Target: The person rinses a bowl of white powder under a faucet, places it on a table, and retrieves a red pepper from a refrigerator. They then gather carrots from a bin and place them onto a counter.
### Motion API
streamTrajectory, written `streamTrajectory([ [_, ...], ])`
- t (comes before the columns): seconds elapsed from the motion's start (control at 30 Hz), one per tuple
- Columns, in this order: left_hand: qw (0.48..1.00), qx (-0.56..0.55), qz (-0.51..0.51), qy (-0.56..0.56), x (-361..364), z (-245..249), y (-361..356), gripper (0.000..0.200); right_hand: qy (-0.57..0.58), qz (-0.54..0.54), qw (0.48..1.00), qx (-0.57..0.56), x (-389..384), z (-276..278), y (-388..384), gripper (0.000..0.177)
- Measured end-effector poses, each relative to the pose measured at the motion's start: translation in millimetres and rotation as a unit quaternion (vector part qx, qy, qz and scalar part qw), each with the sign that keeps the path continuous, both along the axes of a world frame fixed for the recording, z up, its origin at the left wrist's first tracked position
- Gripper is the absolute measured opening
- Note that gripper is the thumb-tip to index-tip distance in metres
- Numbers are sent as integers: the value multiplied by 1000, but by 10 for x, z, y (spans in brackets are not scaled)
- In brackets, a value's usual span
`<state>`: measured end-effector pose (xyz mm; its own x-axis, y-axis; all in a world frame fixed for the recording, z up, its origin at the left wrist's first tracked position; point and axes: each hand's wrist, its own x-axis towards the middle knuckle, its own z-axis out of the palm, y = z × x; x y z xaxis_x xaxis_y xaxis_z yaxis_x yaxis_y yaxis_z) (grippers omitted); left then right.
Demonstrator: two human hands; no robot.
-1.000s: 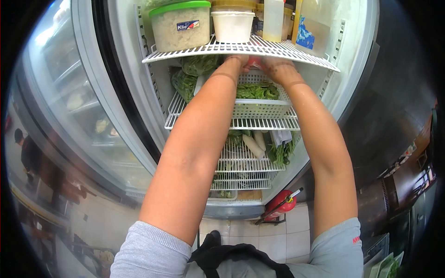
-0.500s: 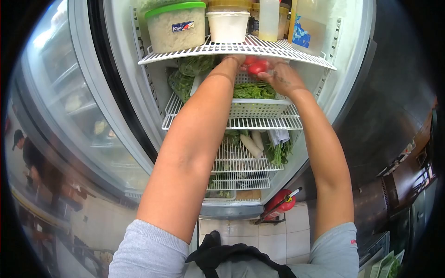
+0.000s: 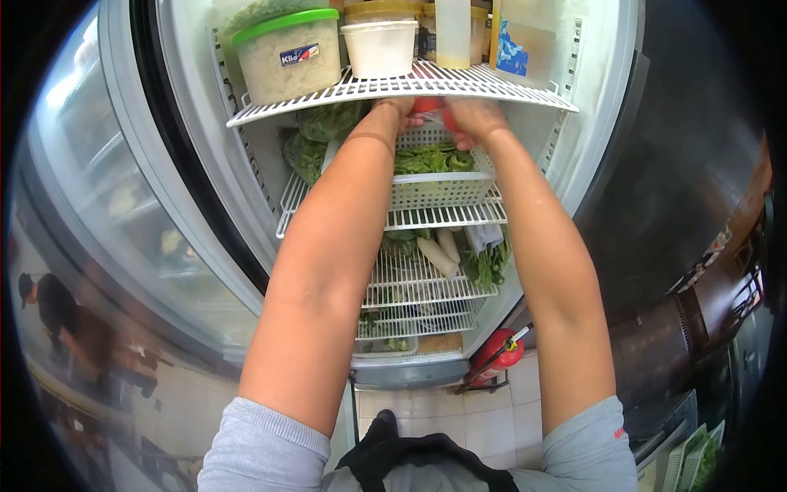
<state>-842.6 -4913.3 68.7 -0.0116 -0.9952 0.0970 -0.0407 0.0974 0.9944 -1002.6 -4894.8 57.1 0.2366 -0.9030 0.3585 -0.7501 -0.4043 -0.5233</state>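
Note:
Beneath the top rack, both my hands are at a clear plastic bag [image 3: 437, 114] holding round red produce that looks like tomatoes [image 3: 426, 104]. My left hand [image 3: 401, 111] is closed at the bag's left side, its fingertips curled in. On the other side, my right hand [image 3: 475, 121] has its fingers bent around a red tomato [image 3: 450, 120] in the bag. The upper part of the bag and some fingers are hidden by the rack. Just below the hands, a white perforated basket [image 3: 438, 193] holds leafy greens [image 3: 433, 158].
On the top wire rack [image 3: 393, 88] stand a green-lidded tub [image 3: 288, 61], a white tub [image 3: 379, 51] and a bottle [image 3: 452, 33]. Bagged greens [image 3: 305, 154] lie left of the basket. White radishes [image 3: 437, 256] rest lower. A fire extinguisher [image 3: 498, 357] stands by the fridge. Another person [image 3: 53, 303] is far left.
My right hand has moved left and turned so its back covers more of the tomatoes. The fridge appears shifted slightly left in view.

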Motion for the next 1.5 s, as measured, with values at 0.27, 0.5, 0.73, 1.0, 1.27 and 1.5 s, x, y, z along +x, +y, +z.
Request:
streamTrajectory([
  [0.27, 995, -23, -92, 24, 36, 56, 123, 37, -370, -22, 924, 100, -381, 121, 1414, 41],
  [0.5, 925, -62, -40, -373, -14, 420, 1004, 60, -513, -21, 840, -176, -477, -460, 2092, 44],
  [0.73, 953, -293, -12, -75, -29, -516, 2663, 67, -329, 73, 890, -307, 84, -1034, 2563, 53],
  [1.0, 955, -141, 90, 244, 341, -1160, 2909, 47, -349, 119, 910, -191, 495, -1245, 2356, 48],
  [1.27, 979, -151, 104, 91, 377, -1059, 3466, 53, -142, 85, 948, -271, 739, -1110, 1973, 46],
  [1.5, 968, -169, 141, 123, 426, -1307, 4122, 36, -242, 167, 926, -237, 917, -1853, 2939, 37],
])
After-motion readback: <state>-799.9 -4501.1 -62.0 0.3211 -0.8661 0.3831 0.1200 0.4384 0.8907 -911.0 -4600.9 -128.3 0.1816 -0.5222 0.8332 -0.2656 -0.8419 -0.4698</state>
